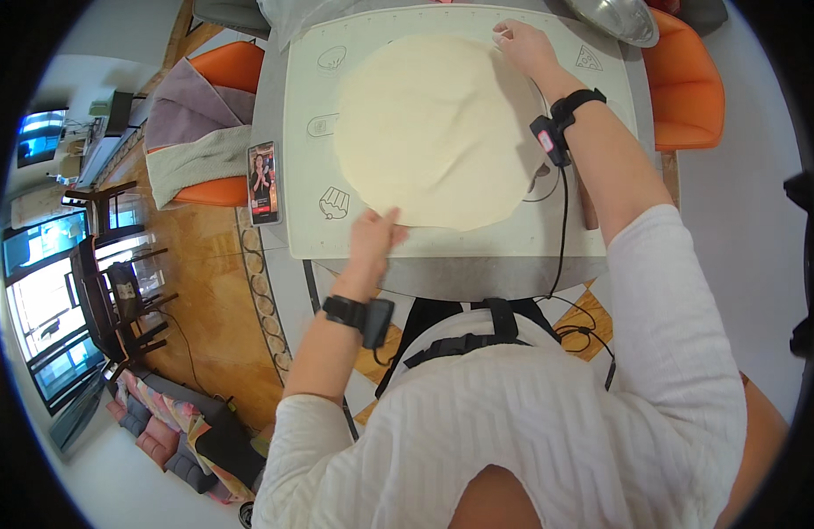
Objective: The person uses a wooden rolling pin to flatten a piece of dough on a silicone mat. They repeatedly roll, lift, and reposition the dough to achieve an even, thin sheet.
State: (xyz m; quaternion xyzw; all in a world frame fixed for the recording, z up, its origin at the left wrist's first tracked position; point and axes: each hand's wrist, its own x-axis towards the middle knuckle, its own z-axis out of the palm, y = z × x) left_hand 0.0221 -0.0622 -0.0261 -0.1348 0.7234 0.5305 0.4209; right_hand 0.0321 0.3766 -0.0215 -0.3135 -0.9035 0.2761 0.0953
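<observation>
A large, thin, round sheet of pale dough (pixel 427 132) lies over a light silicone baking mat (pixel 314 165) marked with food drawings and a ruled border. Soft wrinkles run across its middle and right part. My left hand (pixel 375 239), slightly blurred, pinches the near left edge of the sheet between thumb and fingers. At the far right edge, my right hand (pixel 525 46) has its fingers curled on the rim of the dough. A brown wooden rolling pin (pixel 587 203) rests on the mat's right side, partly hidden under my right forearm.
A phone (pixel 263 182) showing a video lies at the table's left edge. The metal bowl (pixel 618 20) sits at the far right corner, near a plastic bag (pixel 314 13) at far left. Orange chairs (pixel 688 86) flank the grey table (pixel 447 274). A black cable (pixel 562 231) hangs from my right wrist.
</observation>
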